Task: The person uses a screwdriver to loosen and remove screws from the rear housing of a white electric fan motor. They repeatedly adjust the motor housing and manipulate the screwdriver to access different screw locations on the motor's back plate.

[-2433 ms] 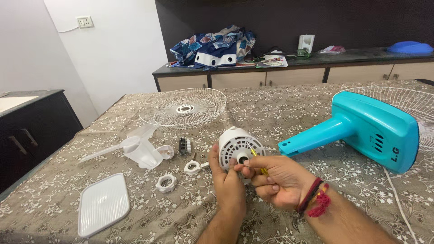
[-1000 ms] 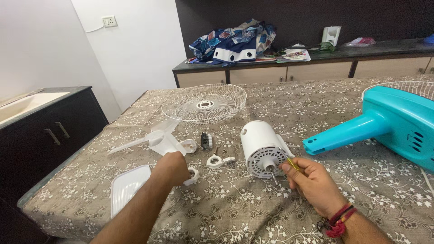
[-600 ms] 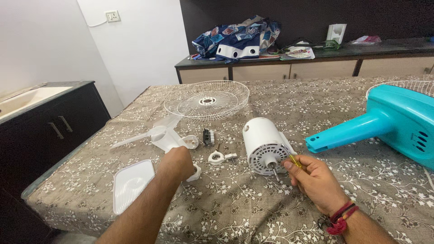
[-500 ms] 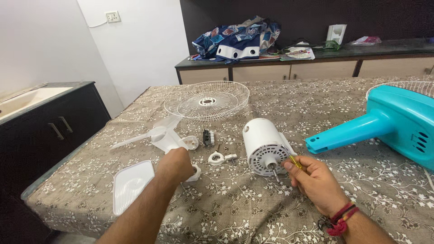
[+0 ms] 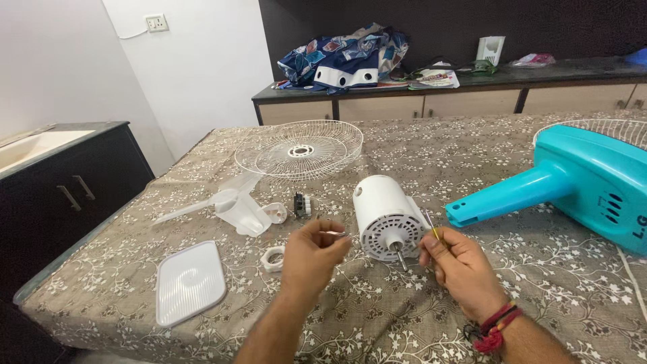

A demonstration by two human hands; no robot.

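Fan motor: the white cylindrical motor housing lies on its side near the middle of the table, its vented face and bare shaft turned toward the camera, between the two hands.
Left hand: the left hand hovers just left of the motor, fingers curled, thumb and forefinger pinched on a small thin metal piece, too small to name.
Right hand: the right hand sits just right of the motor, fingers closed around a thin yellow-handled tool whose tip lies against the housing's side; red and black threads circle the wrist.
Surface: a table under a brown cloth with white floral print.
Loose parts: a wire fan guard lies flat behind the motor; a translucent fan blade, a white ring nut, a small black part and a white ribbed cover lie to the left.
Fan body: a turquoise fan stand lies at the right edge.
Room: white walls with a socket, a dark cabinet at left, a dark-topped sideboard behind, carrying patterned cloth.
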